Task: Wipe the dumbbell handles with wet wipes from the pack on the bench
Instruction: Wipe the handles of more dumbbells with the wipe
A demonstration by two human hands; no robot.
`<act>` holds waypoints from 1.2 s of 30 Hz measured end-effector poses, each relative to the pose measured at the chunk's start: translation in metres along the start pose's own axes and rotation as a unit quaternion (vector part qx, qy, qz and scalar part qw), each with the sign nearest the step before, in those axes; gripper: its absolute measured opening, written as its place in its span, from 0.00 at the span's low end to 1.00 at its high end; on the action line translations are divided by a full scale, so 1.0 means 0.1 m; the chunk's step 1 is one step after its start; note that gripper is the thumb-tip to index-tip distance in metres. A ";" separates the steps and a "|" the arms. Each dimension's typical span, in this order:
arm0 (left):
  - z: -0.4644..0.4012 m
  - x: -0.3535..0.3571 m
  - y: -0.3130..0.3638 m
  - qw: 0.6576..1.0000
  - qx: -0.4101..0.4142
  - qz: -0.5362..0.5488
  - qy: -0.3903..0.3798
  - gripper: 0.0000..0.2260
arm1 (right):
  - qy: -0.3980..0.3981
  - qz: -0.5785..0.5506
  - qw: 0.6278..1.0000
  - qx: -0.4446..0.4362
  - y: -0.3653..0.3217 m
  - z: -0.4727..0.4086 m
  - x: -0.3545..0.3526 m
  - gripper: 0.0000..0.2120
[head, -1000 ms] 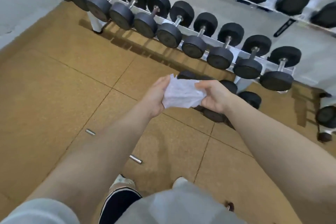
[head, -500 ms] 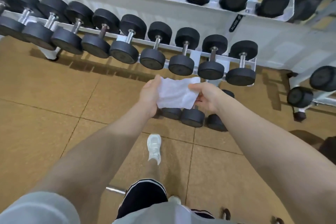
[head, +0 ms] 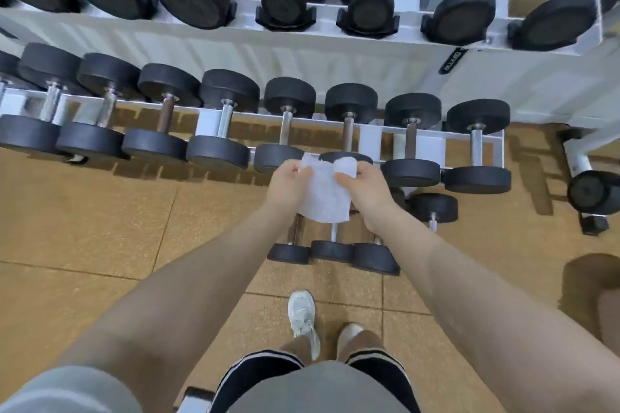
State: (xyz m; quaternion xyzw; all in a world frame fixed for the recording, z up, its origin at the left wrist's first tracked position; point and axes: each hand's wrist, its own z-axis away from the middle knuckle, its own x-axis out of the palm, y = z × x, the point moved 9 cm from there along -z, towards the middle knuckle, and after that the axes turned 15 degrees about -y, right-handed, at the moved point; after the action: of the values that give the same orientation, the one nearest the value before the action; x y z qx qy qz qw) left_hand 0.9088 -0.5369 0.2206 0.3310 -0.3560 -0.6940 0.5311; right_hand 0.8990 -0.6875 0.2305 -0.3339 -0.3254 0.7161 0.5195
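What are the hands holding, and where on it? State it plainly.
Both hold one white wet wipe: the left hand grips its upper left edge, and the right hand pinches its bunched upper right corner.

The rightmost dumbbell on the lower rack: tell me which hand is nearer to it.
Right. The right hand holds the wet wipe just left of and below the rightmost dumbbell; the left hand holds the wipe's other side, farther left.

White wet wipe [head: 323,193]; black dumbbells [head: 221,126] with silvery handles, a few brownish, on a white rack [head: 335,57]; speckled tan floor tiles [head: 84,221]; white sneakers [head: 303,317]; black shorts [head: 255,375] with white stripes; grey shirt [head: 322,389]
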 end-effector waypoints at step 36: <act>-3.51 -0.67 -0.63 0.992 -0.080 -0.102 -0.014 0.10 | 0.076 -0.238 0.957 0.144 0.73 -3.33 -0.25 0.08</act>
State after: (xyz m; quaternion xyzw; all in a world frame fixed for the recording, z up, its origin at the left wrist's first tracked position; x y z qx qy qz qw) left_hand 1.1864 -0.5102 -0.0122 0.3126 -0.2712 -0.7749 0.4778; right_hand 1.1385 -0.6903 -0.0139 -0.2212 -0.2486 0.5835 0.7408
